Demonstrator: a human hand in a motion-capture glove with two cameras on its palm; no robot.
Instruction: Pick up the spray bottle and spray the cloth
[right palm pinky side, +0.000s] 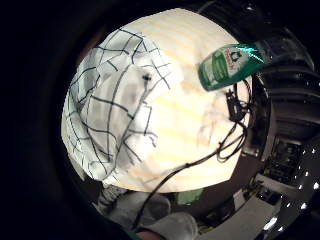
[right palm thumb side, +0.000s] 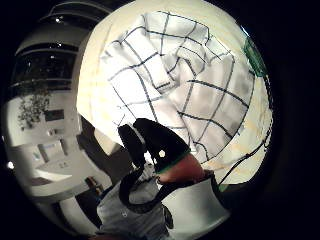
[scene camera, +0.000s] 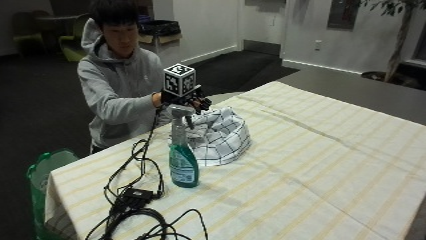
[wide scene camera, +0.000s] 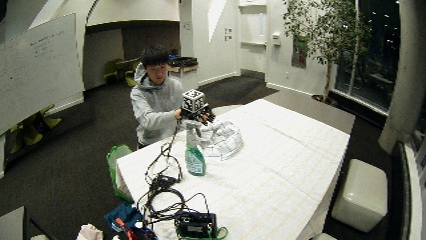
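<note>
Hand: your gloved right hand (scene camera: 190, 102) hangs above the near edge of the checked cloth (scene camera: 219, 135), fingers loosely curled and holding nothing.
Bottle: the green spray bottle (scene camera: 182, 155) stands upright on the striped tablecloth (scene camera: 319, 165), just left of the cloth and untouched.
Tip risk: the bottle is tall and narrow, so a sideways brush as you reach could knock it over.
Snag risk: black cables (scene camera: 136, 165) run from your wrist past the bottle's left side, and dragging them may catch it.
Aim risk: the nozzle's facing is unclear, so check it first.
</note>
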